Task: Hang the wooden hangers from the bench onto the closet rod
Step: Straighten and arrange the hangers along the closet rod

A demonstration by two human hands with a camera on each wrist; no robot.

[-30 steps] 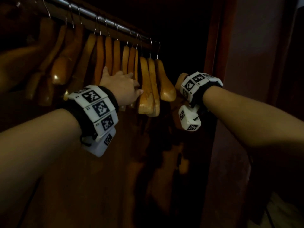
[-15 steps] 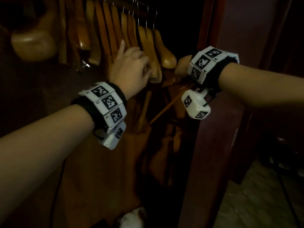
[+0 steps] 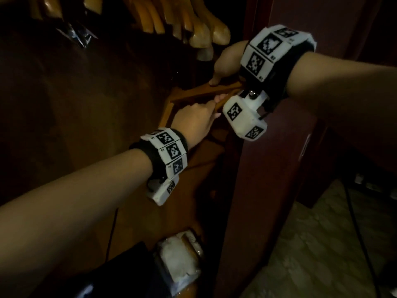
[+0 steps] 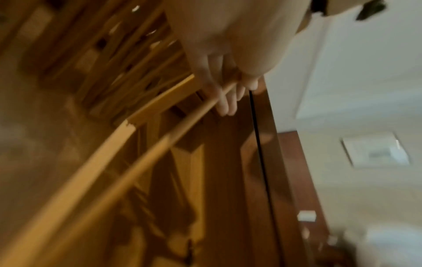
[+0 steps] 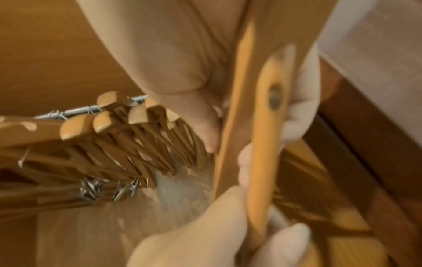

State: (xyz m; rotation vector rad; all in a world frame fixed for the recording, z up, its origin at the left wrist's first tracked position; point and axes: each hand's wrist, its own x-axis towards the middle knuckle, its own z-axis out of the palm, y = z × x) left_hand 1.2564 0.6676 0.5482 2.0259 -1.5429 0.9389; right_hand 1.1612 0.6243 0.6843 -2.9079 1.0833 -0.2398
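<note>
Now you have a hanger between both hands, low at the closet's right edge, well below the row already on the rod. Your right hand grasps its wooden body, thumb on one face and fingers wrapped round the other side. Your left hand comes in from below, fingers curled over the thin crossbar.

If you mean to separate a bunch, and it looks like more than one piece of wood in your right hand, keep the right grip firm and draw one hanger away with the left along its own length, so hooks do not snag. I cannot see the hook from any view, so turn the hanger until it faces the rod before you lift. Aim for the free stretch of rod at the right end of the row, beside the last hanger, and lower until the hook carries the weight before you let go.
</note>
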